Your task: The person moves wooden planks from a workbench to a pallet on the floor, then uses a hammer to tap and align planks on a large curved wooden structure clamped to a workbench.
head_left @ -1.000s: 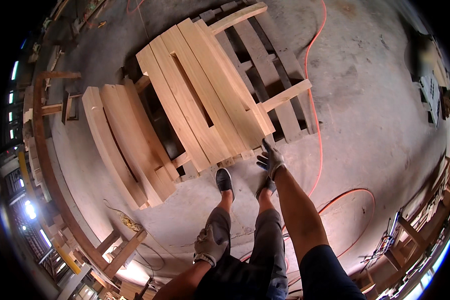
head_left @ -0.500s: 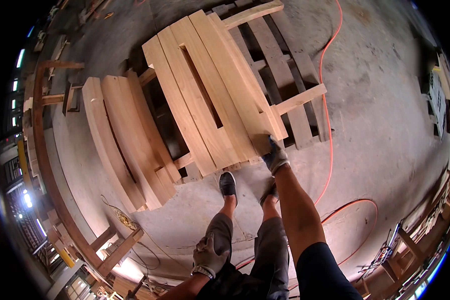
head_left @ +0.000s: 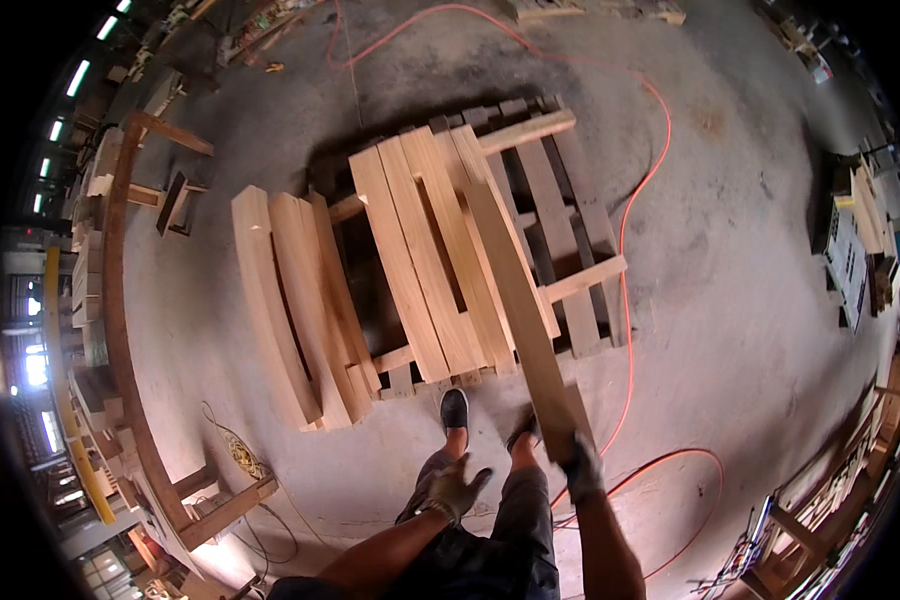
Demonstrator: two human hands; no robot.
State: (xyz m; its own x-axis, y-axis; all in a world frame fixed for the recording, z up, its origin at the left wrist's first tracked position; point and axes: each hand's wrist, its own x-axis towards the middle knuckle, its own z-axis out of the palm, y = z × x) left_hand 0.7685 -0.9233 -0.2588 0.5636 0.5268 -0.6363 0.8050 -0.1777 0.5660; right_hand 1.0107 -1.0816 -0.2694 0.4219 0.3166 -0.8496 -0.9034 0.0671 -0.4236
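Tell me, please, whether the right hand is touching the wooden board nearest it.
Touching: the head view shows the gloved right hand gripping the near end of the wooden board.

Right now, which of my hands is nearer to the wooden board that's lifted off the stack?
Your right. Your right hand grips the near end of the board; your left hand is apart from it, off to its left.

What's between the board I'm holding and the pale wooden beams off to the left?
In the head view, light boards side by side, then a dark gap crossed by crosspieces, lie between the held board and the pale wooden beams.
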